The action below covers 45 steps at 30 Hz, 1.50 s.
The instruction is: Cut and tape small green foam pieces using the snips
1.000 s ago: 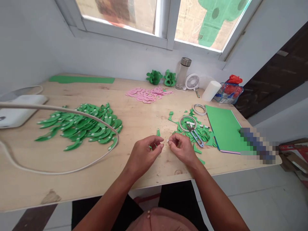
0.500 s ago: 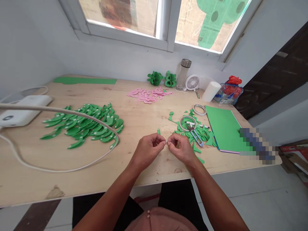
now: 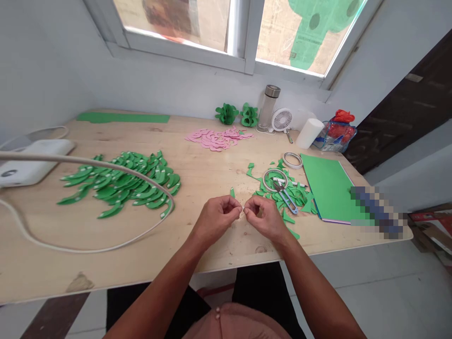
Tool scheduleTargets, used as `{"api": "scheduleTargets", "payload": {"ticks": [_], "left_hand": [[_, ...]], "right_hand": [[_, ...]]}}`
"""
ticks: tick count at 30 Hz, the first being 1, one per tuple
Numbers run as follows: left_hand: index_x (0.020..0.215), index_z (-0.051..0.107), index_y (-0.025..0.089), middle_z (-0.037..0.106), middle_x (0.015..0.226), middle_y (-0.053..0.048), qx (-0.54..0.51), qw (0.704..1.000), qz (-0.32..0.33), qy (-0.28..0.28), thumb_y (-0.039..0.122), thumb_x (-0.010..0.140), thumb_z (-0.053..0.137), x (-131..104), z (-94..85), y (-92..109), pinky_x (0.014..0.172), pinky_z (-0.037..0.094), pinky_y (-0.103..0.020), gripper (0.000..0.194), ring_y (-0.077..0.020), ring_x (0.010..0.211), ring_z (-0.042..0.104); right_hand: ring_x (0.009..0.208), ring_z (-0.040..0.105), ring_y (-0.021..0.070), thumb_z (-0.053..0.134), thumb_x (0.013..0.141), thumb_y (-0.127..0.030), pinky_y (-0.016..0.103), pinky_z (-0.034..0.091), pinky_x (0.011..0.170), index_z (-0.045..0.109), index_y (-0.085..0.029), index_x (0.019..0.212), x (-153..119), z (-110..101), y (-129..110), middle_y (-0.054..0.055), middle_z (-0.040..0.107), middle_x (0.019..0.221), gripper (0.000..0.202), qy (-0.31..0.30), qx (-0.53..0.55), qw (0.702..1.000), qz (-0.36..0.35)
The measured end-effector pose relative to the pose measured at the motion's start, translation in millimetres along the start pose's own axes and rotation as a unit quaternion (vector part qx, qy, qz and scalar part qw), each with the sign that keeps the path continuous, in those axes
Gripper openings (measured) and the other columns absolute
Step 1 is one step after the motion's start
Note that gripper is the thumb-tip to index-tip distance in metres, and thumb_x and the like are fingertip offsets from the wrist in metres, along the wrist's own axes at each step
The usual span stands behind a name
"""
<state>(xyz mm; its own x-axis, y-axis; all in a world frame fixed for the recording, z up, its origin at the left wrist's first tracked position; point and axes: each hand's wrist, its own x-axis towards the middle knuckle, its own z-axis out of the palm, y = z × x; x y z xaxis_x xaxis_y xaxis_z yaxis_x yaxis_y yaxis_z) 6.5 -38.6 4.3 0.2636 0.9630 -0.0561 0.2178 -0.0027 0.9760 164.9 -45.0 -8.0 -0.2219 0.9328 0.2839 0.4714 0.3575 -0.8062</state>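
My left hand [image 3: 218, 217] is closed in a pinch, low over the near middle of the table. Behind its fingers pokes out the white-tipped end of a curved green paper piece [image 3: 232, 192], which seems held in that hand; most of it is hidden. Fingertip to fingertip beside it, my right hand [image 3: 265, 217] pinches too. A tiny white bit [image 3: 243, 209], perhaps tape, shows between the two hands. Just beyond my right hand, blue-handled thread snips [image 3: 290, 201] and a tape roll [image 3: 264, 181] lie on green paper scraps [image 3: 302, 201].
Left is a pile of curved green pieces with white ends [image 3: 123, 181], crossed by a white cable [image 3: 106, 165]. Pink cutouts [image 3: 212, 140] lie farther back. Green sheets [image 3: 328, 188] and another tape roll [image 3: 292, 160] are right; a bottle [image 3: 268, 108] and fan [image 3: 281, 120] stand behind.
The view has shifted very slightly. My hands stay pinched together in nearly the same place, and nothing else has visibly moved.
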Motion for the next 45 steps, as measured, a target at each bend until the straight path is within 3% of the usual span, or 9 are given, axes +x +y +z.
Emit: {"api": "scheduleTargets", "payload": {"ticks": [8,14,26,36,45], "left_hand": [[0.064,0.059,0.015,0.055,0.05,0.002,-0.073,0.996,-0.059,-0.014,0.024,0.067,0.056,-0.2,-0.2,8.5,0.041,0.033,-0.019,0.01,-0.0065,0.04,0.041],[0.073,0.059,0.014,0.056,0.052,0.003,-0.14,0.983,-0.11,-0.049,0.023,0.065,0.057,-2.1,-5.6,12.6,0.035,0.025,-0.018,0.013,-0.006,0.037,0.041],[0.07,0.06,0.014,0.055,0.052,0.003,-0.124,0.985,-0.098,-0.068,0.028,0.065,0.062,-1.1,-8.6,11.6,0.037,0.027,-0.018,0.016,-0.0059,0.039,0.042],[0.065,0.061,0.014,0.056,0.05,0.003,-0.125,0.986,-0.098,-0.049,0.027,0.063,0.062,-1.8,-6.2,15.3,0.036,0.027,-0.017,0.013,-0.0055,0.038,0.041],[0.067,0.061,0.015,0.057,0.051,0.002,-0.143,0.987,-0.068,0.023,0.026,0.065,0.062,-4.7,3.8,12.1,0.037,0.033,-0.018,0.011,-0.0065,0.04,0.043]], "right_hand": [[0.055,0.045,0.01,0.053,0.07,-0.013,0.021,0.035,0.051,0.053,-0.018,0.065,0.6,-1.0,-0.9,-0.003,0.051,0.059,0.007,-0.015,0.017,1.0,0.015],[0.055,0.045,0.0099,0.053,0.071,-0.014,0.021,0.035,0.052,0.053,-0.018,0.064,1.3,-1.9,-3.1,-0.003,0.051,0.059,0.008,-0.021,0.03,0.999,0.023],[0.055,0.044,0.0095,0.053,0.07,-0.012,0.021,0.034,0.052,0.054,-0.018,0.065,0.9,-1.7,-3.5,-0.004,0.05,0.058,0.008,-0.026,0.02,0.999,0.015],[0.055,0.043,0.0098,0.054,0.071,-0.014,0.022,0.033,0.052,0.054,-0.018,0.065,1.0,-2.8,-6.0,-0.003,0.049,0.058,0.007,-0.029,0.048,0.998,0.032],[0.061,0.046,0.0112,0.053,0.074,-0.017,0.024,0.038,0.059,0.056,-0.018,0.072,0.8,-5.4,-8.9,-0.002,0.052,0.064,0.003,-0.006,0.119,0.991,0.062]]}}
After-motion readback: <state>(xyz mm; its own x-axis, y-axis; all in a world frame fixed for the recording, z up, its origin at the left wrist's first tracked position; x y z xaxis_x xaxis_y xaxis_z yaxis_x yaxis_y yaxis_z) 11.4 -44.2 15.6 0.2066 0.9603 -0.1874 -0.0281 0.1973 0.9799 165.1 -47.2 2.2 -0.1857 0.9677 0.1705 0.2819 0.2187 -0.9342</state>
